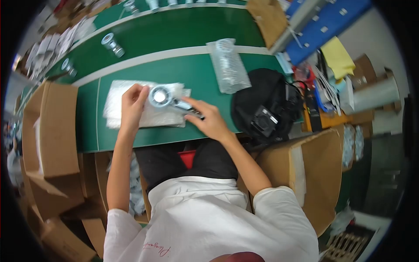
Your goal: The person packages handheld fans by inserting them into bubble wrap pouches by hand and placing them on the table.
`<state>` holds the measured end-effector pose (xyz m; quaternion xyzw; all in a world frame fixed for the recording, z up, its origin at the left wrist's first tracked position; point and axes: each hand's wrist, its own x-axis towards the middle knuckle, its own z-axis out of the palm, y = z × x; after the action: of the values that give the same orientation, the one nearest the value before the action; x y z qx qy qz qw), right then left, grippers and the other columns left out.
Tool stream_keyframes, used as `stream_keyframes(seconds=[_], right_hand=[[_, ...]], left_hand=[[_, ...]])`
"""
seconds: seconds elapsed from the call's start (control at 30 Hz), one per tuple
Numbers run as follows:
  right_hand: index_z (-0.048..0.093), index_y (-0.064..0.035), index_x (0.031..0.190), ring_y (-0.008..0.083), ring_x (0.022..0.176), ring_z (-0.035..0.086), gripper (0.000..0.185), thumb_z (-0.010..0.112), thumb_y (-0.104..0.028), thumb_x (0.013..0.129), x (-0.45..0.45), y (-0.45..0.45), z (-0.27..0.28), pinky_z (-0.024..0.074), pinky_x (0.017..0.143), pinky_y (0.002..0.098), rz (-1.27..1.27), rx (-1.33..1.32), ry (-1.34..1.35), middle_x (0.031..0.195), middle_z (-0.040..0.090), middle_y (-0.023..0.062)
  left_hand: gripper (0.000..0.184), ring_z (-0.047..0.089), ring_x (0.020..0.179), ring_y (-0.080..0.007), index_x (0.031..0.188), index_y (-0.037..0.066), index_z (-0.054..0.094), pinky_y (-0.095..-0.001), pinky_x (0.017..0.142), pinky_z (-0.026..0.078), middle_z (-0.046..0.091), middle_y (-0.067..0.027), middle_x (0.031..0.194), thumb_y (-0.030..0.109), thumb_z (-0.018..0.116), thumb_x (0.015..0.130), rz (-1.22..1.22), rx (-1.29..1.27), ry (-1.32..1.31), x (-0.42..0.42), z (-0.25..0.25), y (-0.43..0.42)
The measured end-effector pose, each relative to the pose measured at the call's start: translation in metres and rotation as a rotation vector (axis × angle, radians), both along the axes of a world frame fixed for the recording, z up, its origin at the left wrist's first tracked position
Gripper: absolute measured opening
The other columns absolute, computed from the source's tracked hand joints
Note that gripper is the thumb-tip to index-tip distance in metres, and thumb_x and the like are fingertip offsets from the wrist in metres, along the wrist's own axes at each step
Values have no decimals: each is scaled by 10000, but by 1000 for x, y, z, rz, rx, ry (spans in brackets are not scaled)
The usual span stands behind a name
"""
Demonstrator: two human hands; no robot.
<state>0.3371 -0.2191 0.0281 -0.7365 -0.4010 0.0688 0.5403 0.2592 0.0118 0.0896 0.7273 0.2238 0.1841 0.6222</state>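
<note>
A silvery handheld shower head (160,96) with a round face and a dark-striped handle lies tilted over a stack of bubble-wrap bags (118,102). Wrapped round its handle are the fingers of my right hand (209,120). My left hand (132,105) is at the left of the round head, over the bags, with thumb and fingers pinched together. What they pinch, if anything, is too small to make out. Farther back, another shower head in a bubble-wrap bag (229,65) rests on the green table (87,122).
Several more shower heads, one of them this shower head (113,45), stand along the green belt (174,32) behind. A black bag (262,96) sits at the right of the table. Cardboard boxes flank me, a left carton (56,131) and a right carton (314,174).
</note>
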Motion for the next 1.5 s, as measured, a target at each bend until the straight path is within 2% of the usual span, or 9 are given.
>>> stream_keyframes(seconds=[0.1,0.27,0.43,0.93,1.03,1.1,1.27,1.33,1.5], right_hand=[[612,-118,1343,195,700,604,540,726,-59,818,-5,-2,9,485,652,303,-20,-42,14,999,712,126],[612,-62,1327,221,610,581,490,702,-82,846,-22,-4,88,471,575,321,-79,-364,-252,950,717,149],[548,-6,1363,220,517,528,481,656,-100,903,-16,-23,106,448,495,348,-303,-3,-104,946,712,162],[581,43,1138,195,560,620,468,784,-236,821,-15,-46,150,503,551,287,-161,219,397,941,731,123],[633,21,1039,215,571,625,388,811,-168,751,8,-52,178,506,579,294,-372,-5,-20,904,734,108],[654,18,910,124,616,615,235,784,-56,729,32,-50,196,496,589,231,-463,-149,-186,844,726,90],[601,-5,770,167,588,581,184,767,-57,713,115,-53,188,467,579,289,-528,36,-397,699,669,59],[604,-12,769,200,587,586,168,755,-63,716,139,-61,181,470,583,312,-551,-59,-428,697,671,67],[593,-55,748,336,622,607,80,670,-46,730,168,-82,140,476,609,411,-611,-465,-629,725,682,71]], left_hand=[[172,443,624,-117,825,-5,593,-262,541,364,530,-12,733,118,639,935,-7,532,-154,7,8,-8],[91,446,633,-169,838,-12,596,-293,562,384,529,-45,809,27,659,890,-188,975,-322,10,32,-59],[98,450,645,-209,855,-8,609,-315,583,404,510,-68,839,-55,687,819,-63,954,-416,12,66,-74],[118,408,590,-126,798,27,614,-241,532,342,483,-13,703,-46,707,797,-119,683,-832,50,112,-127],[107,408,588,-124,801,29,608,-238,533,344,482,-11,683,-31,697,814,-129,542,-784,63,113,-121],[99,408,586,-122,804,30,603,-235,534,346,481,-9,662,-16,687,831,-147,401,-735,68,110,-117],[126,417,577,-128,821,30,594,-251,534,362,489,-11,643,73,709,846,-293,444,-421,36,79,-88],[215,462,601,-157,850,41,571,-290,559,409,509,-27,682,175,739,842,-369,625,-134,16,61,-70],[247,522,656,-213,865,52,546,-337,618,459,533,-59,745,212,731,835,-279,960,-60,-9,11,-51]])
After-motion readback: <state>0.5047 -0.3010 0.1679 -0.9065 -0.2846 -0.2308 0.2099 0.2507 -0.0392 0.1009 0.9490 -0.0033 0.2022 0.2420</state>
